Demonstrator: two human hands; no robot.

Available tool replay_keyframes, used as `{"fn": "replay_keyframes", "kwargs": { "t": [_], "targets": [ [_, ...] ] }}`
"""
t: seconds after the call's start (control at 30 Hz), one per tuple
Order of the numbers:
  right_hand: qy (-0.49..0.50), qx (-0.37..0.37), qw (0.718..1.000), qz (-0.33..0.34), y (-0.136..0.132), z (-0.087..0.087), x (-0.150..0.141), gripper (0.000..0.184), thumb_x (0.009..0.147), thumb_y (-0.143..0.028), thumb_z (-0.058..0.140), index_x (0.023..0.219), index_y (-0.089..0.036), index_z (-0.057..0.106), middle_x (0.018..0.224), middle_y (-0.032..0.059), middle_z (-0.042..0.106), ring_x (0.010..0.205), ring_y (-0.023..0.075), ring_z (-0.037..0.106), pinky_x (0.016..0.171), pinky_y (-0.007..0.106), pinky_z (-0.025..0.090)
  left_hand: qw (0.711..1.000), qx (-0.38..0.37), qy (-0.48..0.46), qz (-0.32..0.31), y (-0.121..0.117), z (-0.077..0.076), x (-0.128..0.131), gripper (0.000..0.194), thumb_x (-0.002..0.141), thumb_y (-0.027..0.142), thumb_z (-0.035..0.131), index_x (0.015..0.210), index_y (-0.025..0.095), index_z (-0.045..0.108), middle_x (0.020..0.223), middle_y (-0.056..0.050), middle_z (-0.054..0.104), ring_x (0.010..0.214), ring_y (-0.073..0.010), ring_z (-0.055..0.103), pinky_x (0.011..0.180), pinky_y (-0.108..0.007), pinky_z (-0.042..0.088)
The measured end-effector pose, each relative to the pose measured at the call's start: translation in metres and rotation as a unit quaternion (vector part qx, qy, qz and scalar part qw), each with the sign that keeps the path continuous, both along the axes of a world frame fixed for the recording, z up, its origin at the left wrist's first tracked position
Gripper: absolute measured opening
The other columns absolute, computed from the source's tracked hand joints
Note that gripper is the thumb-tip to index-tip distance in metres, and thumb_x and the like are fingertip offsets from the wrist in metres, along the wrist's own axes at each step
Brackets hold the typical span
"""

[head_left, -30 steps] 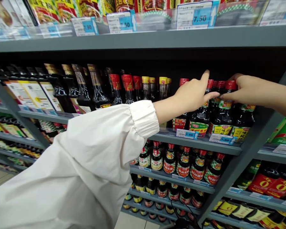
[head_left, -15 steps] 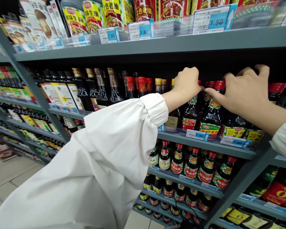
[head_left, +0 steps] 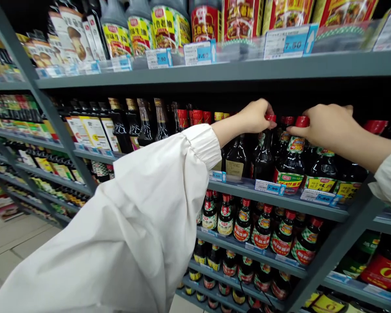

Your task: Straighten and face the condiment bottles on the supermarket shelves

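Observation:
My left hand (head_left: 256, 116) is closed around the red cap of a dark soy sauce bottle (head_left: 263, 154) on the middle shelf. The side of that bottle facing me is mostly dark, without its bright front label. My right hand (head_left: 329, 126) pinches the red cap of the neighbouring soy sauce bottle (head_left: 289, 165), thumb on the near side; its other fingers are partly hidden behind. This second bottle stands upright, its green, yellow and red label facing out. Under my right hand are yellow-labelled bottles (head_left: 321, 176).
A grey shelf board (head_left: 215, 74) with price tags (head_left: 288, 43) and large bottles runs above my hands. Lower shelves hold rows of small red-capped bottles (head_left: 260, 230). A grey upright post (head_left: 332, 243) stands at the right. Dark glass bottles (head_left: 161, 124) stand further left.
The bottle at my left hand has turned, so its red front label no longer faces me. My right hand has closed on the neighbouring cap. The view has shifted slightly.

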State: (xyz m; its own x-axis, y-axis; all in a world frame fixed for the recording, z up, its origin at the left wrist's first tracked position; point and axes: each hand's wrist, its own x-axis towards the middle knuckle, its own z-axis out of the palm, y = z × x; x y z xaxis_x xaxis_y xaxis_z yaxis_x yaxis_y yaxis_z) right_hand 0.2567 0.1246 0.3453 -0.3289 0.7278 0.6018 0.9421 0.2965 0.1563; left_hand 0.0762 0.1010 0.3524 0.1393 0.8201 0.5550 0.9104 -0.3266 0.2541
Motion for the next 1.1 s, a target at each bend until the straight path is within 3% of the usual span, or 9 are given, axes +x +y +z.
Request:
{"fn": "replay_keyframes", "kwargs": {
  "t": [0.07, 0.13, 0.27, 0.37, 0.6, 0.73, 0.8, 1.0, 1.1],
  "targets": [
    [-0.005, 0.008, 1.000, 0.006, 0.001, -0.002, 0.002, 0.039, 0.092, -0.054, 0.066, 0.087, -0.015, 0.069, 0.079, 0.0122, 0.061, 0.094, 0.0385, 0.061, 0.092, 0.055, 0.041, 0.998, -0.029, -0.008, -0.054, 0.000, -0.001, -0.003, 0.029, 0.086, 0.016, 0.065, 0.115, 0.015, 0.067, 0.102, -0.005, 0.073, 0.098, -0.0172, 0.068, 0.090, -0.028, 0.052],
    [-0.010, 0.011, 1.000, 0.007, 0.002, -0.004, 0.003, 0.039, 0.091, -0.055, 0.066, 0.087, -0.016, 0.069, 0.079, 0.0114, 0.062, 0.093, 0.0370, 0.062, 0.091, 0.053, 0.041, 0.999, -0.016, 0.004, -0.050, -0.005, -0.005, 0.000, 0.030, 0.088, 0.020, 0.064, 0.118, 0.016, 0.066, 0.105, -0.005, 0.074, 0.099, -0.0179, 0.068, 0.092, -0.029, 0.052],
    [-0.022, 0.026, 0.999, -0.005, 0.000, -0.006, 0.002, 0.038, 0.090, -0.054, 0.066, 0.090, -0.016, 0.069, 0.081, 0.0117, 0.063, 0.089, 0.0345, 0.062, 0.089, 0.050, 0.040, 0.989, 0.092, 0.026, 0.112, -0.016, -0.016, 0.018, 0.046, 0.082, 0.050, 0.074, 0.109, 0.013, 0.069, 0.104, -0.014, 0.073, 0.100, -0.0316, 0.069, 0.090, -0.041, 0.053],
    [-0.031, 0.032, 0.999, -0.008, -0.003, -0.007, 0.003, 0.040, 0.091, -0.057, 0.064, 0.092, -0.017, 0.069, 0.082, 0.0121, 0.064, 0.090, 0.0353, 0.062, 0.089, 0.049, 0.040, 0.982, 0.088, 0.044, 0.161, -0.018, -0.015, 0.024, 0.046, 0.080, 0.048, 0.077, 0.106, 0.011, 0.069, 0.104, -0.016, 0.072, 0.101, -0.0341, 0.070, 0.087, -0.040, 0.054],
    [-0.025, 0.055, 0.998, -0.006, 0.001, -0.011, 0.005, 0.040, 0.090, -0.059, 0.065, 0.092, -0.019, 0.070, 0.080, 0.0105, 0.064, 0.088, 0.0354, 0.063, 0.089, 0.049, 0.040, 0.998, -0.027, 0.035, 0.044, -0.020, -0.002, 0.006, 0.035, 0.087, 0.029, 0.071, 0.119, 0.016, 0.067, 0.112, -0.009, 0.073, 0.107, -0.0239, 0.069, 0.092, -0.030, 0.051],
    [-0.019, 0.064, 0.998, 0.000, 0.001, -0.012, 0.004, 0.038, 0.088, -0.058, 0.064, 0.090, -0.020, 0.070, 0.077, 0.0100, 0.063, 0.085, 0.0351, 0.062, 0.085, 0.049, 0.039, 0.996, 0.042, 0.014, 0.081, -0.021, -0.015, 0.011, 0.056, 0.082, 0.050, 0.074, 0.126, 0.017, 0.063, 0.121, -0.012, 0.071, 0.115, -0.0302, 0.066, 0.096, -0.038, 0.051],
    [-0.016, 0.056, 0.998, 0.002, 0.001, -0.012, 0.005, 0.038, 0.088, -0.056, 0.064, 0.093, -0.019, 0.071, 0.077, 0.0113, 0.064, 0.085, 0.0361, 0.062, 0.085, 0.050, 0.039, 0.993, 0.058, 0.026, 0.101, -0.019, -0.021, 0.012, 0.062, 0.078, 0.051, 0.078, 0.126, 0.014, 0.061, 0.118, -0.015, 0.072, 0.111, -0.0322, 0.067, 0.093, -0.039, 0.052],
    [-0.014, 0.097, 0.995, 0.018, 0.010, -0.018, 0.009, 0.042, 0.088, -0.061, 0.059, 0.096, -0.022, 0.072, 0.075, 0.0104, 0.065, 0.081, 0.0355, 0.062, 0.083, 0.051, 0.041, 0.999, 0.021, 0.039, 0.015, -0.011, -0.017, -0.006, 0.088, 0.077, 0.038, 0.082, 0.149, 0.012, 0.039, 0.130, -0.016, 0.067, 0.120, -0.0288, 0.064, 0.094, -0.033, 0.050],
    [-0.011, 0.110, 0.994, 0.027, 0.015, -0.020, 0.009, 0.043, 0.088, -0.064, 0.057, 0.091, -0.023, 0.071, 0.073, 0.0096, 0.064, 0.078, 0.0344, 0.062, 0.083, 0.051, 0.041, 1.000, 0.018, 0.025, 0.004, -0.012, -0.018, -0.008, 0.080, 0.079, 0.040, 0.080, 0.145, 0.014, 0.043, 0.128, -0.014, 0.067, 0.118, -0.0274, 0.064, 0.092, -0.032, 0.050]
  ]
}}
